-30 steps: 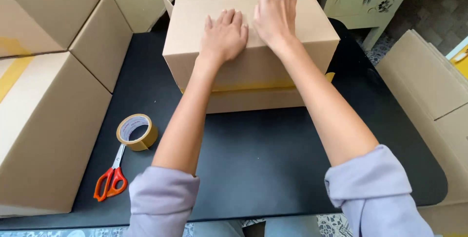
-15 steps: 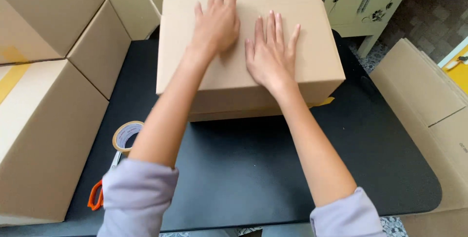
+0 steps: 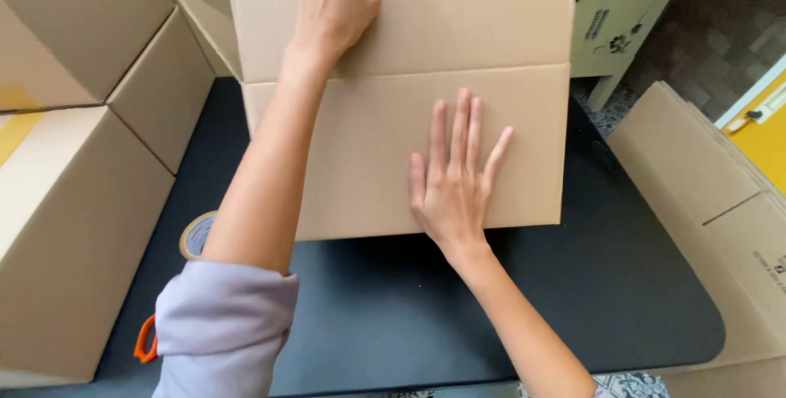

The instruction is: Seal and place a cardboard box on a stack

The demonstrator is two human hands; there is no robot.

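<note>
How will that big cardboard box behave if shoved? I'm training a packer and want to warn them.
The cardboard box probably slides easily on the smooth black table. It is likely light for its size, tilting under two flat hands. The flap at its left looks bendable.

A home packing corner: stacked cardboard boxes (image 3: 74, 226), tape roll (image 3: 195, 236), painted cabinet (image 3: 614, 29).

Closed cardboard boxes (image 3: 74, 169) are standing stacked along the left edge of the black table (image 3: 622, 283), and a roll of brown tape (image 3: 196, 234) is lying near that edge with orange-handled scissors (image 3: 146, 341) peeking out closer to the front left corner. Flattened cartons (image 3: 712, 193) are leaning by the right edge, and a pale green cabinet (image 3: 622, 25) is standing beyond the far right corner.
</note>
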